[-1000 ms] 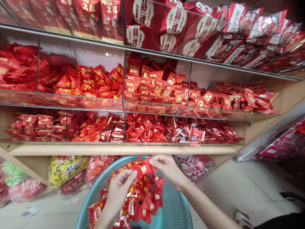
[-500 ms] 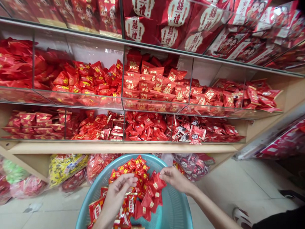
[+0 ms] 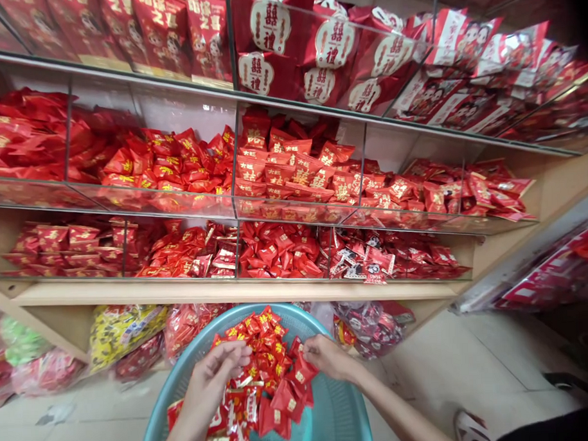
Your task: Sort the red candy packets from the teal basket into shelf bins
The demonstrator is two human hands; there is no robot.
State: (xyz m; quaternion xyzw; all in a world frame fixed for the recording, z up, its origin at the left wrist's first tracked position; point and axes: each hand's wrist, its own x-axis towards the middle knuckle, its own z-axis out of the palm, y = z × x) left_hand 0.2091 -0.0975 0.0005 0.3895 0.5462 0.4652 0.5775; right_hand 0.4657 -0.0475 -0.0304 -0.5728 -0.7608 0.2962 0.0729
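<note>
Two bare hands are held over one blue-green basket (image 3: 336, 405), in which wrapped red sweets are piled. By the fingertips of the right hand (image 3: 330, 359), which are bent close together, one matte red packet (image 3: 302, 370) is touched at its upper edge; whether it is pinched or merely touched cannot be told. Below and to the left of that grip, at least three more packets of the same matte kind are lying overlapped in the basket. The left hand (image 3: 213, 376) is held to the left of the grip, its thumb and fingers loosely parted, with nothing seen between them. Between the two hands, a heap of shiny gold-printed sweets (image 3: 263, 350) is bunched, too crowded to be counted; nearer the camera, several larger packets (image 3: 240, 409) are partly hidden by the left forearm. Beyond the grip, three tiers of red packs are displayed on one shelf unit (image 3: 132, 293). One yellow bag (image 3: 127, 332) is set beneath it, left of the basket; one shoe (image 3: 469, 428) is seen at lower right.
</note>
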